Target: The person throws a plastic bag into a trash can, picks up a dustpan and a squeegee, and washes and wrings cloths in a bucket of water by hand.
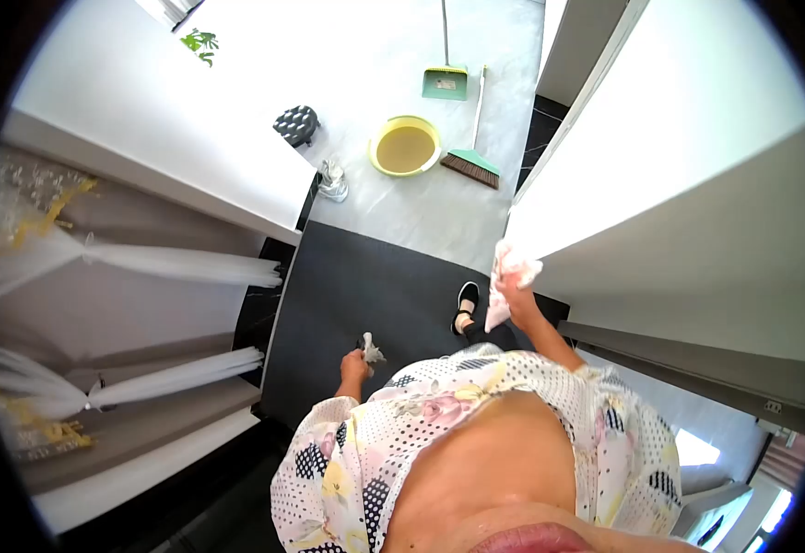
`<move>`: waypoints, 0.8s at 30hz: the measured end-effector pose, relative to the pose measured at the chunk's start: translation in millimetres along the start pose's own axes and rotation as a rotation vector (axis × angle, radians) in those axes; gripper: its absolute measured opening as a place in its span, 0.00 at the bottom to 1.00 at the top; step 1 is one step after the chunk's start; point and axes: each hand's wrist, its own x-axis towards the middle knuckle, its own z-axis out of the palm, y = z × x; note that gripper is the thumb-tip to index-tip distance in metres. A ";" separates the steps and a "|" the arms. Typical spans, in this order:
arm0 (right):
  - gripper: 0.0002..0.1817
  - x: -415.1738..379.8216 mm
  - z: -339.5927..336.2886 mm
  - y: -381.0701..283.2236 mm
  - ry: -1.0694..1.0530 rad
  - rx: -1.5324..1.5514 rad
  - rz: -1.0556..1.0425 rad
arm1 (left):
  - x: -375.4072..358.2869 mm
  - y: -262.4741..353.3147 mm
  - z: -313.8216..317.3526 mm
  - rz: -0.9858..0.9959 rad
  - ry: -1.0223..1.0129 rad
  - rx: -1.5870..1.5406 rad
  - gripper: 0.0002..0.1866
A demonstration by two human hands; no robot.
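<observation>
My left hand [354,365] is low on the left, over the dark floor, closed round a small object with a dark part and a whitish, crumpled end [372,348]; what it is cannot be made out. On the right, my right hand [517,293] grips a pale pink and white cloth [504,267], which hangs down beside my leg, near the white wall. A black shoe [466,297] on my foot shows just left of the cloth.
Ahead on the grey floor [393,217] are a yellow basin [376,158] of murky water, a green broom [473,162], a green dustpan [445,85], a dark stool [296,125] and white shoes [333,181]. White curtains [181,264] hang left; a wall [660,138] stands right.
</observation>
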 end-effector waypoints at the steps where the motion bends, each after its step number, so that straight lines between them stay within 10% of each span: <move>1: 0.15 53.6 41.1 12.7 -0.009 0.042 0.053 | 50.6 -36.6 -12.7 0.006 0.003 -0.019 0.05; 3: 0.11 162.8 121.6 23.7 0.050 0.186 0.231 | 116.9 -77.4 -61.9 0.021 0.015 -0.035 0.06; 11: 0.19 234.4 72.0 39.3 -0.085 0.252 0.035 | 146.5 -77.5 12.3 -0.070 -0.001 -0.283 0.08; 14: 0.21 236.5 58.1 29.7 -0.049 -0.397 -0.399 | 157.8 -76.7 3.7 -0.067 0.019 -0.307 0.08; 19: 0.14 285.0 68.0 -28.5 -0.155 -0.089 -0.263 | 172.0 -81.5 -10.9 -0.041 0.043 -0.287 0.09; 24: 0.12 295.4 76.3 -105.0 -0.025 -0.654 -0.715 | 184.9 -91.0 -26.5 -0.004 0.083 -0.254 0.11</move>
